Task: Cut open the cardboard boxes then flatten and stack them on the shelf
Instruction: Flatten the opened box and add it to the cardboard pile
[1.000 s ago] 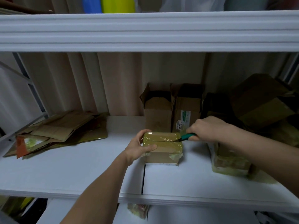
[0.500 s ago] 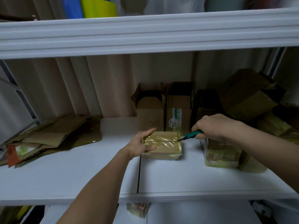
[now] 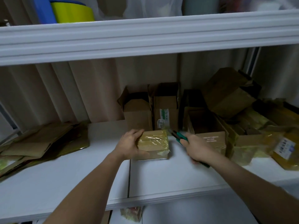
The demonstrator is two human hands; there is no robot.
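A small taped cardboard box lies flat on the white shelf. My left hand grips its left side, fingers over the far edge and thumb along the near face. My right hand grips a green-handled utility knife, its blade pointing up-left just off the box's far right corner. A pile of flattened cardboard lies at the shelf's left end.
Two opened upright boxes stand against the back behind the small box. More boxes, some taped, crowd the right end. An upper shelf overhangs, holding blue and yellow items. The shelf front edge runs below my forearms.
My right hand has pulled the knife off the box top and swung to the right of the box. My left hand has shifted to grip the box's left side more fully.
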